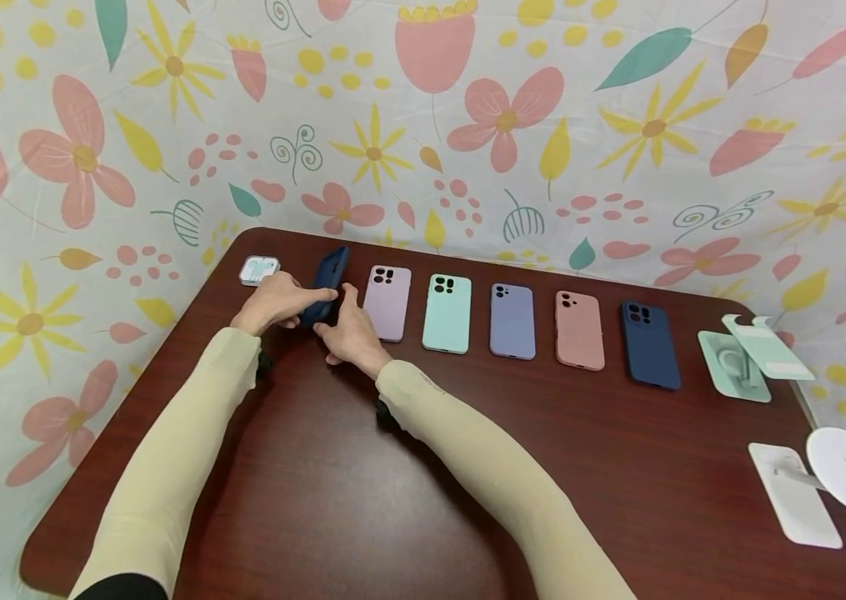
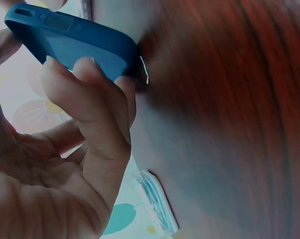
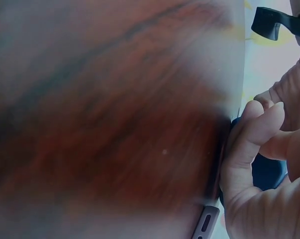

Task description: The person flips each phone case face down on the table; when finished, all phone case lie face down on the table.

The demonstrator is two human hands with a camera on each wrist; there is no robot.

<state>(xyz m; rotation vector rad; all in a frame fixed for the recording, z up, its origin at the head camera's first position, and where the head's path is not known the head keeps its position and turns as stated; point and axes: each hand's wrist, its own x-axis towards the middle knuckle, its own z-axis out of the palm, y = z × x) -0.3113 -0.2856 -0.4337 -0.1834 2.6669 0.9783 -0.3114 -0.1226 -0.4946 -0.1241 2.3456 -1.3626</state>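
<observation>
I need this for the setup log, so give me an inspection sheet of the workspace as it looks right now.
Surface: dark red-brown wooden table.
Job's things: dark blue phone case tilted up on its edge; beside it a row of five flat cases, lilac case to navy case.
Clutter: small white box, mint stand, white stand.
Hands: left hand and right hand both grip the dark blue phone case.
Cables: nothing seen.
Surroundings: floral cloth backdrop.

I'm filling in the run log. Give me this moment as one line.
left hand: grips dark blue phone case | right hand: fingers on same case | case tilted up off table
</observation>
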